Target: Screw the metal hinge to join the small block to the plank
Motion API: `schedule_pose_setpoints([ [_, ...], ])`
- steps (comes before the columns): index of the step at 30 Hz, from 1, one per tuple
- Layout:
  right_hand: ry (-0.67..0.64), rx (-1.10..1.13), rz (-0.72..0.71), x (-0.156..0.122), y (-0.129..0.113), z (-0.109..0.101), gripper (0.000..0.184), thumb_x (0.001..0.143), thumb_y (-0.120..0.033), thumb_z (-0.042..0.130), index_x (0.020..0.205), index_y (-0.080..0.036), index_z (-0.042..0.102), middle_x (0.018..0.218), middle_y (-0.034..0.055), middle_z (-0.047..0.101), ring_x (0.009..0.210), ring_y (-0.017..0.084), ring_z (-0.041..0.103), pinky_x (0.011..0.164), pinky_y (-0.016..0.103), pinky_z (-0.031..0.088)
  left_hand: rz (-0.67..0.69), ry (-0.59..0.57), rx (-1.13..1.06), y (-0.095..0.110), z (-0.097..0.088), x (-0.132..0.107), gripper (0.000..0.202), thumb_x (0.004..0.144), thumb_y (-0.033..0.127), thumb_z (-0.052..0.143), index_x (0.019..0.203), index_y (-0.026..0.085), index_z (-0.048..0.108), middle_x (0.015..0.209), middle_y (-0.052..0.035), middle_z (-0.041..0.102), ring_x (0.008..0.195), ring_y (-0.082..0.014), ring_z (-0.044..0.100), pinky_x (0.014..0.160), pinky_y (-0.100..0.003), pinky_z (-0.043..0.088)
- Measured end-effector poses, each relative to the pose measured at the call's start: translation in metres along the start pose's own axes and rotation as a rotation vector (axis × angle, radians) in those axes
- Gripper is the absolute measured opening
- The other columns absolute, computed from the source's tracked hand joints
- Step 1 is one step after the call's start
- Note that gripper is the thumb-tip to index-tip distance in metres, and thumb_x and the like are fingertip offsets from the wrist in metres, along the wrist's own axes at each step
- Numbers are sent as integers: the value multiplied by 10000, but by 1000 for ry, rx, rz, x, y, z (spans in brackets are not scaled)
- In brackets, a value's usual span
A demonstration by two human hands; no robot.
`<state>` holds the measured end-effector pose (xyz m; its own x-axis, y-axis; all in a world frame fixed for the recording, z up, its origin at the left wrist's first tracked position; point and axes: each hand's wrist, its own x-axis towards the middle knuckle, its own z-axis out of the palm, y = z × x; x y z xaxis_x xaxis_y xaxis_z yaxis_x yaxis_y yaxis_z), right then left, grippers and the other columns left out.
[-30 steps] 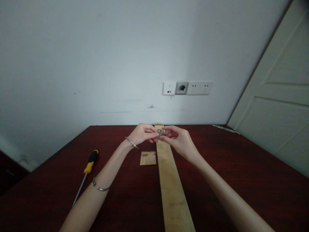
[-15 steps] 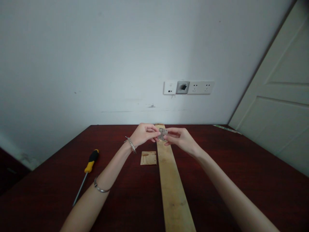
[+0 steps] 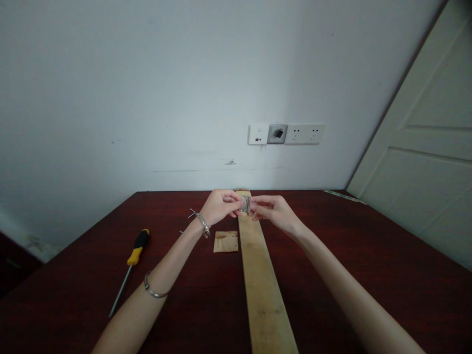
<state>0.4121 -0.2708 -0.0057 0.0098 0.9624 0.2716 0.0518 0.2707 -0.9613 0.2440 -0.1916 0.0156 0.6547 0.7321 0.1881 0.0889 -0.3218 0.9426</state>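
A small metal hinge is held over the far part of a long wooden board. My left hand pinches the hinge's left side between thumb and fingers. From the right, my right hand has its fingers closed on the other side of it. Whether the hinge touches the board I cannot tell. Left of the board lies a small square piece of wood.
A screwdriver with a yellow and black handle lies on the dark red table, to the left. The wall with sockets stands behind it. A narrow strip lies at the back right near a white door.
The hinge's right leaf has turned, so less of it shows flat. Both hands keep nearly the same place, and the view has shifted slightly.
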Motion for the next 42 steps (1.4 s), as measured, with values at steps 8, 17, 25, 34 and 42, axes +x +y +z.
schedule_pose_setpoints([
  [8, 77, 97, 17, 2, 4, 7, 286, 598, -350, 768, 788, -150, 692, 675, 0, 663, 601, 94, 598, 595, 254, 524, 9, -35, -29, 1, 4, -1, 108, 737, 186, 678, 742, 99, 614, 606, -33, 662, 551, -124, 650, 505, -201, 530],
  [17, 143, 4, -30, 3, 4, 8, 299, 588, -378, 757, 758, -148, 672, 668, -2, 643, 591, 100, 580, 527, 233, 510, -2, -88, -74, -2, 1, 1, 196, 738, 261, 693, 808, 86, 642, 630, -51, 670, 590, -140, 663, 524, -213, 536],
  [25, 111, -108, -65, 1, 3, 11, 361, 650, -374, 718, 937, -160, 667, 793, 43, 663, 704, 149, 609, 577, 276, 522, -43, -82, -163, -8, 2, 4, 212, 730, 266, 701, 787, 81, 616, 621, -44, 653, 560, -119, 637, 521, -209, 527],
  [34, 86, -352, -343, -5, 3, 12, 470, 716, -321, 693, 1166, -258, 571, 1093, 67, 575, 881, 153, 575, 583, 229, 500, -69, -260, -413, -7, -5, 3, 269, 694, 314, 743, 772, 93, 610, 579, 8, 581, 468, -57, 535, 431, -161, 465],
  [42, 115, -551, -468, -7, -2, 10, 396, 721, -281, 698, 1090, -239, 561, 1072, 58, 557, 868, 151, 568, 551, 218, 495, -91, -214, -330, -7, -5, 4, 240, 687, 285, 745, 789, 84, 663, 688, -29, 620, 556, -74, 571, 474, -171, 485],
])
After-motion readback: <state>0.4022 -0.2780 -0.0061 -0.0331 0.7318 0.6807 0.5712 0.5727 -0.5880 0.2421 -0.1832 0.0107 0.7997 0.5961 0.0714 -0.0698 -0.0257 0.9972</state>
